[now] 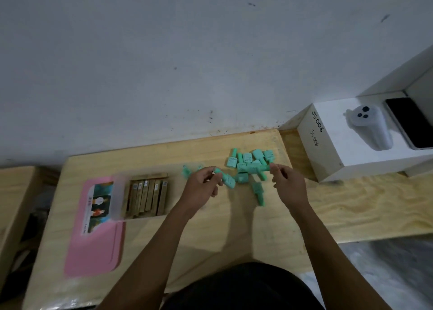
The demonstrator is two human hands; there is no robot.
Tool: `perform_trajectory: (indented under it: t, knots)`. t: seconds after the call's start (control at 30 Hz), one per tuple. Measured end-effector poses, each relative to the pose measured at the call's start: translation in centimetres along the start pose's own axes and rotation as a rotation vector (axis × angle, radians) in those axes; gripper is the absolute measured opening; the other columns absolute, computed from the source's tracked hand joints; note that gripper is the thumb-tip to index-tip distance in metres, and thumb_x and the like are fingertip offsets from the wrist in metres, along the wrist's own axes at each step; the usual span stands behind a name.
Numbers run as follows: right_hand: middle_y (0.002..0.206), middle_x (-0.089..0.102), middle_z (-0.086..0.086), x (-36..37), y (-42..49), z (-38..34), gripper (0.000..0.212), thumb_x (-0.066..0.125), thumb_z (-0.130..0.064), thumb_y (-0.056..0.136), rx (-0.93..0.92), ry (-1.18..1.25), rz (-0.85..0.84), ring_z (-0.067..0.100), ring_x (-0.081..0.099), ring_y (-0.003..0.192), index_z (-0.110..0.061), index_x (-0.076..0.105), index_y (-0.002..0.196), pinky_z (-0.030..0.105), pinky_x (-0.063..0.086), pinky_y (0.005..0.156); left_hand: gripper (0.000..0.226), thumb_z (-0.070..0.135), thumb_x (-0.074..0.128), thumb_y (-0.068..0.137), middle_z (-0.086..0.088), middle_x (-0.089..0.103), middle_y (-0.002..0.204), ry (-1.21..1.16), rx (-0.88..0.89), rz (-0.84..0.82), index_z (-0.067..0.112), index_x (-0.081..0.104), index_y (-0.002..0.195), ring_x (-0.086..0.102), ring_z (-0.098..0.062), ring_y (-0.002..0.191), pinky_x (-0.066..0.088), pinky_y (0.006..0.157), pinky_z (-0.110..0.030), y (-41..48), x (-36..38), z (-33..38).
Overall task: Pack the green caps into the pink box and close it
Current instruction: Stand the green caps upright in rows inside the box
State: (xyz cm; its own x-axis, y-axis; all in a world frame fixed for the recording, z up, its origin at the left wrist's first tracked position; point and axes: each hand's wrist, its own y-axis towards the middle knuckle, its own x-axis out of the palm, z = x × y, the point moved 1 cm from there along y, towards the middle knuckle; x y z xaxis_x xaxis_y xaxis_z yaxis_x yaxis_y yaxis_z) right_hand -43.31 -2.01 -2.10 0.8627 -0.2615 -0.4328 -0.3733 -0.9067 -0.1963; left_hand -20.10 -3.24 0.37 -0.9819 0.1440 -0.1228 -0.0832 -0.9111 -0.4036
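Several green caps [249, 163] lie in a loose pile at the far right of the wooden table [210, 234]. My left hand [201, 188] pinches one green cap [226, 179] just left of the pile. My right hand [288, 183] hovers at the pile's right edge, its fingers curled at a cap; whether it holds one I cannot tell. Two more green caps [187, 170] lie behind my left hand. The pink box [98, 223] lies open on the left, its clear tray [145, 196] showing several brown slots.
A white box marked JS006 [332, 143] stands at the right with a white device [372, 127] and a black phone [410, 122] on top. A white wall runs behind the table. A wooden surface [14, 192] lies at the left.
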Motion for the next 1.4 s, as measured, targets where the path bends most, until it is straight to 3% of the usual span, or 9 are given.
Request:
perform_trajectory:
  t: [0.1,0.2,0.33,0.43,0.53,0.8,1.07,1.27,1.4]
  knots:
    - [0.071,0.068,0.003,1.8,-0.9,-1.7,0.026,0.057,-0.039,0.094,-0.053,-0.016,-0.053,0.019,0.062,0.065,-0.019,0.074,0.095,0.038,0.053,0.062,0.015,0.024,0.054,0.094,-0.003,0.056,0.07,-0.027,0.02,0.075,0.021,0.068,0.098,0.047,-0.015,0.061,0.042,0.058,-0.029,-0.2,-2.6,0.3]
    - [0.067,0.064,-0.005,4.2,-1.8,-3.4,0.02,0.058,-0.034,0.094,-0.083,-0.045,-0.132,0.008,0.055,0.057,-0.02,0.073,0.094,0.021,0.044,0.052,0.021,0.028,0.053,0.095,-0.001,0.058,0.08,0.051,0.057,0.191,0.02,0.068,0.107,0.05,-0.01,0.064,0.045,0.056,-0.017,-0.4,-5.6,0.0]
    - [0.079,0.069,-0.007,8.0,-2.6,-5.1,0.02,0.061,-0.033,0.093,-0.153,-0.138,-0.174,0.004,0.06,0.069,-0.019,0.073,0.099,0.023,0.048,0.063,0.016,0.018,0.054,0.094,-0.007,0.061,0.106,0.25,0.196,0.28,0.015,0.067,0.104,0.058,-0.016,0.08,0.049,0.069,-0.022,-0.2,-8.9,-0.8]
    - [0.083,0.066,-0.013,10.5,-2.9,-6.0,0.023,0.061,-0.04,0.091,-0.187,-0.286,-0.179,0.004,0.061,0.072,-0.022,0.072,0.1,0.03,0.053,0.068,0.018,0.013,0.057,0.092,-0.01,0.06,0.103,0.447,0.295,0.276,0.007,0.068,0.106,0.059,-0.017,0.082,0.047,0.074,-0.021,0.4,-10.4,-1.8]
    - [0.094,0.066,-0.014,12.4,-3.3,-6.9,0.024,0.058,-0.045,0.091,-0.279,-0.481,-0.182,0.007,0.061,0.077,-0.028,0.071,0.101,0.027,0.046,0.065,0.02,0.013,0.057,0.092,-0.009,0.06,0.102,0.584,0.35,0.225,0.006,0.067,0.108,0.059,-0.016,0.079,0.046,0.076,-0.024,1.1,-11.2,-2.8]
    - [0.091,0.069,-0.002,16.3,-3.2,-6.5,0.03,0.049,-0.041,0.092,-0.506,-0.966,-0.161,0.02,0.06,0.088,-0.022,0.073,0.093,0.034,0.043,0.072,0.023,0.014,0.057,0.091,-0.007,0.061,0.103,0.741,0.356,0.049,0.008,0.066,0.111,0.06,-0.019,0.082,0.05,0.079,-0.031,2.3,-11.3,-5.5]
    - [0.084,0.065,-0.001,17.2,-3.0,-4.8,0.02,0.062,-0.039,0.085,-0.526,-1.015,-0.024,0.023,0.057,0.084,-0.025,0.076,0.086,0.038,0.041,0.072,0.025,0.015,0.053,0.092,-0.005,0.059,0.103,0.765,0.369,0.012,0.01,0.064,0.113,0.057,-0.018,0.082,0.042,0.072,-0.025,3.9,-10.5,-6.5]
    - [0.092,0.066,0.0,16.8,-2.6,-4.8,0.025,0.065,-0.04,0.084,-0.505,-0.912,-0.116,0.024,0.059,0.091,-0.024,0.074,0.1,0.04,0.044,0.077,0.027,0.018,0.057,0.089,-0.002,0.062,0.098,0.67,0.353,0.089,0.015,0.065,0.115,0.053,-0.014,0.075,0.047,0.071,-0.031,4.2,-10.1,-7.1]
    - [0.087,0.066,-0.002,16.9,-2.5,-4.5,0.021,0.067,-0.039,0.084,-0.489,-0.873,-0.085,0.024,0.059,0.087,-0.025,0.076,0.095,0.039,0.045,0.074,0.025,0.02,0.062,0.087,-0.003,0.064,0.095,0.615,0.326,0.164,0.015,0.067,0.111,0.06,-0.021,0.079,0.049,0.07,-0.032,4.2,-9.5,-7.4]
